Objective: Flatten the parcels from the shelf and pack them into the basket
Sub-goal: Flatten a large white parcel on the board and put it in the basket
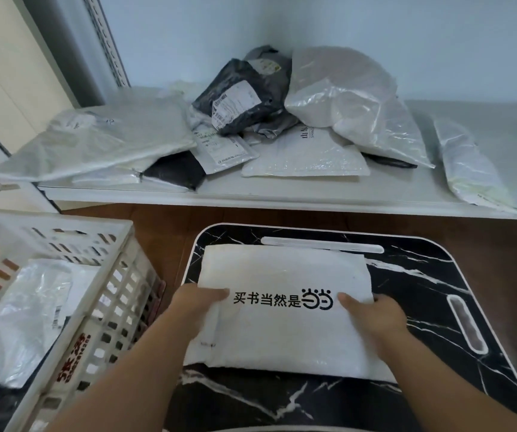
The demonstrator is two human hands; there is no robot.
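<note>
Bubble-padded and white, the printed mailer (285, 310) lies on a black marbled tray table (431, 275). Left hand (199, 302) and right hand (372, 313) pinch its side edges; pressing outward from the centre should push trapped air out. Leftward, the slotted plastic basket (73, 232) holds crinkly bags; the shelf (282, 194) beyond carries more parcels (241, 98).

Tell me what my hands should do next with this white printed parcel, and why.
Probably lift the white parcel left into the basket. Both the left hand and right hand grip its sides, it already lies fairly flat on the marble-patterned board, and the basket has room beside the bagged parcels.
</note>
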